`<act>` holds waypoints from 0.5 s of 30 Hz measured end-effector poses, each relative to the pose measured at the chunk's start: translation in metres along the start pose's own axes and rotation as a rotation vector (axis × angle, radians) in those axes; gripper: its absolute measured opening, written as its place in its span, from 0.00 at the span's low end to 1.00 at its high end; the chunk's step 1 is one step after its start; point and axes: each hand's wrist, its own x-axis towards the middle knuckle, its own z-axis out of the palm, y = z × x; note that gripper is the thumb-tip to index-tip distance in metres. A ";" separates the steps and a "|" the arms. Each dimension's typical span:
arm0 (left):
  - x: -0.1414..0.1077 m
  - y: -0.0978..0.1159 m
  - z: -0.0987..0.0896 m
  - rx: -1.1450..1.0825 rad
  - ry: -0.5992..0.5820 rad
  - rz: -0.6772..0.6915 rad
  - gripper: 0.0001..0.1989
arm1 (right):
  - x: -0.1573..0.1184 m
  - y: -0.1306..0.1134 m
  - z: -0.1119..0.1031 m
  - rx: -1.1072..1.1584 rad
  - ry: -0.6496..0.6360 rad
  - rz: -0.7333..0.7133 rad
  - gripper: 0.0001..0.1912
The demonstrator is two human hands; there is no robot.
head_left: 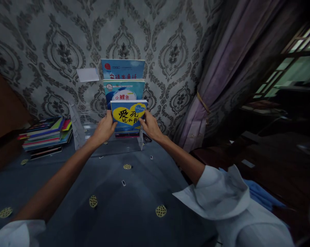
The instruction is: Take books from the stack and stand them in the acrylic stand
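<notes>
Both hands grip a blue book [127, 127] with a yellow heart on its cover, held upright by its two sides. My left hand [104, 127] closes on the left edge, and my right hand [150, 125] pinches the right edge. Directly behind it stands a taller blue-green book [124, 88] with red lettering on a pale oval. Farther back rises another blue book [123, 68] with a red round mark. Around the lower part of these books is a clear acrylic rack [76, 128]; whether the held book touches it is hidden.
A stack of books [45, 135] lies left of the rack. The dark blue tablecloth [113, 219] has yellow dotted patches on it. Patterned wallpaper [167, 44] with a white card [88, 74] is behind, and a tied purple curtain [208, 89] hangs at right.
</notes>
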 end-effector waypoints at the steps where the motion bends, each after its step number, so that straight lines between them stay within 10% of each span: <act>1: -0.001 0.003 0.002 0.033 -0.007 -0.030 0.20 | -0.001 0.003 0.002 -0.023 -0.002 0.005 0.06; 15: 0.000 0.011 0.011 0.148 -0.117 -0.128 0.13 | -0.016 0.003 0.024 -0.179 -0.023 0.293 0.21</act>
